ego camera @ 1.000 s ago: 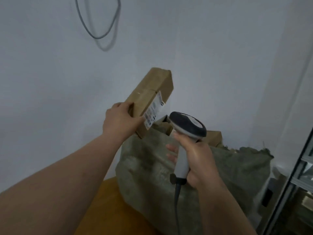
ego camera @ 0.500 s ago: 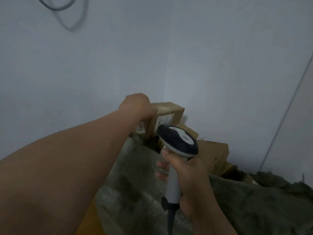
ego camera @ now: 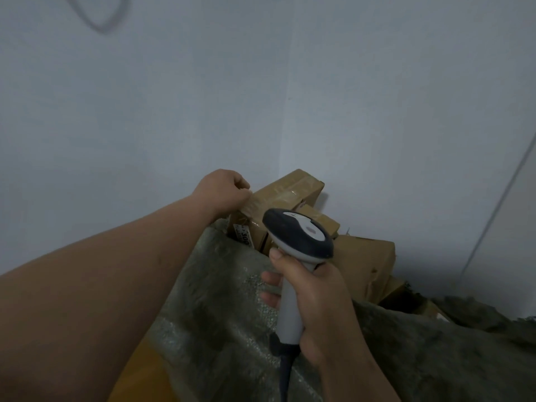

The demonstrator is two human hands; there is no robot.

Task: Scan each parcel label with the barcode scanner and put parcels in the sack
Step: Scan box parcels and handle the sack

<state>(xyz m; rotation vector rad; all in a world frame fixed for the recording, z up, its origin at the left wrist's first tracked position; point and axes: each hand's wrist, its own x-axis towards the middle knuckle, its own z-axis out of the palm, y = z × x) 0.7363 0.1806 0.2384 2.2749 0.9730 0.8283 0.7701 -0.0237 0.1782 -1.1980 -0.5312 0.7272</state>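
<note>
A brown cardboard parcel with clear tape lies on top of other boxes in the open grey-green sack. My left hand is at the parcel's near left corner, fingers curled on its taped edge. A white label shows on the end face below that hand. My right hand grips the handle of the grey and dark barcode scanner, held upright in front of the sack with its cable hanging down.
More cardboard boxes fill the sack toward the right. A white wall corner stands close behind. An orange-brown surface shows under the sack at lower left. A grey cable loop hangs on the wall at upper left.
My left hand brought the parcel down from in front of the scanner onto the boxes in the sack. My view moved closer to the sack. The scanner stayed upright in my right hand.
</note>
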